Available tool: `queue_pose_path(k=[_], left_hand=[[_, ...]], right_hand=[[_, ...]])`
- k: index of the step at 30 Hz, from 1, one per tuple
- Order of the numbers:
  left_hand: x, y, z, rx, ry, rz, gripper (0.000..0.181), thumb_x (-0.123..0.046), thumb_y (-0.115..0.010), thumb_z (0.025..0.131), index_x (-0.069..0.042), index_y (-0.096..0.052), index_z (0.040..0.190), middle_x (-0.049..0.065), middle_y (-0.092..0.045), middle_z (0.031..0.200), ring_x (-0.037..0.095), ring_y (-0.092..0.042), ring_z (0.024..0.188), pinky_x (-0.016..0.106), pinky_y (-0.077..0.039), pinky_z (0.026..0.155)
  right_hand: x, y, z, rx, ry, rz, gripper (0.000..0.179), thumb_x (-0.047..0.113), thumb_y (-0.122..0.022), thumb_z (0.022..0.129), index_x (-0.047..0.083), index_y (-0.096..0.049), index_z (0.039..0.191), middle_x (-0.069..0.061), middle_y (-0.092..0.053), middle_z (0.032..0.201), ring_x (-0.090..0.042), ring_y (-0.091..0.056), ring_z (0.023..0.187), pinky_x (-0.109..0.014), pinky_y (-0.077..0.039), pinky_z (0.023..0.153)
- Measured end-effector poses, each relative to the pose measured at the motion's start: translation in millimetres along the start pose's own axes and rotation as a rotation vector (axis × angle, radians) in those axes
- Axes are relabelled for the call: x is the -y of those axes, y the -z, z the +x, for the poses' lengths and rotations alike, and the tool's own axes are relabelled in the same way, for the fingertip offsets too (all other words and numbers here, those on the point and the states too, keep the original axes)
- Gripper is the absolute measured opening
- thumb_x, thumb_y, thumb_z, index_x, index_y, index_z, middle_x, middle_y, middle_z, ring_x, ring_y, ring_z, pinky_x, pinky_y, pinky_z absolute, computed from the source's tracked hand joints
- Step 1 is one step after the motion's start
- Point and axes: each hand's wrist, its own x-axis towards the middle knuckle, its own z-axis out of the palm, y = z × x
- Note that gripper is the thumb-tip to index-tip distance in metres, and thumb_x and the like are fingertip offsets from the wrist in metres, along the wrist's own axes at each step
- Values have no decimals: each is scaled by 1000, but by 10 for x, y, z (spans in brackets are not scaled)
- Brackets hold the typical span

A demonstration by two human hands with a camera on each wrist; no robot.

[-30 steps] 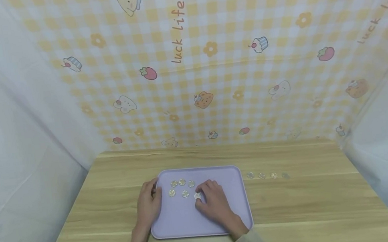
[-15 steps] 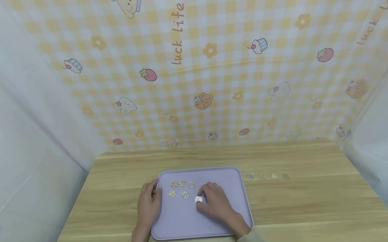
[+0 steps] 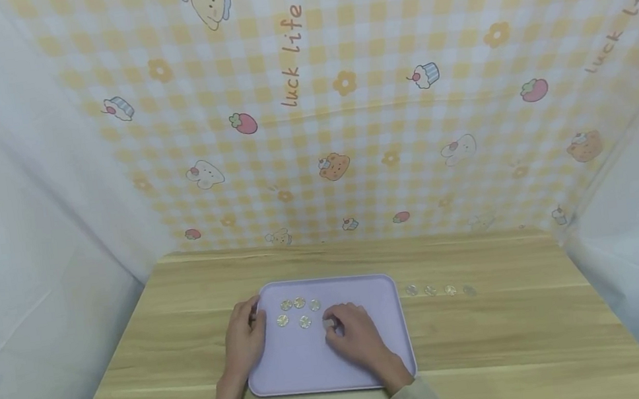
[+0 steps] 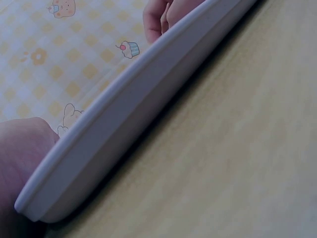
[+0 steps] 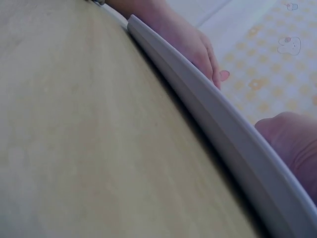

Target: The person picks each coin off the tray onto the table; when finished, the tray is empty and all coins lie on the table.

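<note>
A lavender tray [image 3: 316, 366] lies on the wooden table. My right hand [image 3: 357, 334] is over its middle, thumb and forefinger pinching a small round coin [image 3: 329, 323], which looks grey and partly covered by the fingers. To the left of that hand, several shiny coins [image 3: 299, 302] lie flat in two loose rows. At the tray's left edge my left hand [image 3: 243, 338] holds the rim, with the thumb over the inner side. In the left wrist view the tray's outer wall [image 4: 124, 109] hides most of the right hand [image 4: 163, 17]. No coin shows in either wrist view.
Right of the tray, several more coins [image 3: 430, 290] lie in a row on the bare wood [image 3: 509, 329]. A yellow checked cloth [image 3: 370, 126] hangs behind the table, and pale sheets [image 3: 16, 217] close off both sides.
The coin at my right fingertips first slid slightly toward me, then turned from bright to grey and moved slightly away between thumb and forefinger. The left hand and the other coins stayed put.
</note>
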Motion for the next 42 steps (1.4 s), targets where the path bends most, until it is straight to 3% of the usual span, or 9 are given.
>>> queue_pose_path(k=[6, 17, 25, 31, 42], left_hand=[[-2, 5, 3, -2, 1, -2, 41, -20, -53, 102, -3, -53, 140, 9, -58, 118, 19, -56, 99, 32, -51, 83], [1, 4, -3, 6, 9, -9, 41, -20, -53, 102, -3, -53, 140, 10, -58, 121, 20, -57, 101, 35, -51, 87], [0, -4, 4, -15, -19, 1, 40, -17, -54, 102, -1, -54, 139, 11, -59, 120, 20, -57, 100, 34, -52, 85], [3, -20, -4, -31, -37, -3, 39, -16, -55, 101, -1, -56, 137, 11, -60, 118, 20, -58, 99, 35, -53, 85], [3, -13, -4, -26, -28, -2, 39, -16, -55, 101, -1, -55, 137, 11, -60, 119, 21, -58, 100, 37, -53, 86]], right_hand=[[4, 45, -3, 48, 22, 23, 18, 20, -72, 84, 17, -74, 102, 11, -65, 85, -5, -51, 81, -28, -42, 79], [72, 155, -2, 117, -57, 76, 19, 23, -76, 85, 14, -74, 101, 8, -61, 91, -7, -49, 85, -27, -46, 78], [103, 218, 0, 145, -12, 7, 22, 26, -76, 87, 10, -76, 103, 5, -62, 94, -10, -53, 92, -27, -50, 82], [101, 227, -11, 122, 14, -24, 22, 25, -78, 85, 10, -77, 100, 5, -61, 92, -10, -52, 90, -26, -49, 80], [76, 278, 19, 172, -9, -36, 22, 24, -76, 85, 10, -77, 102, 5, -64, 92, -10, -58, 89, -29, -53, 84]])
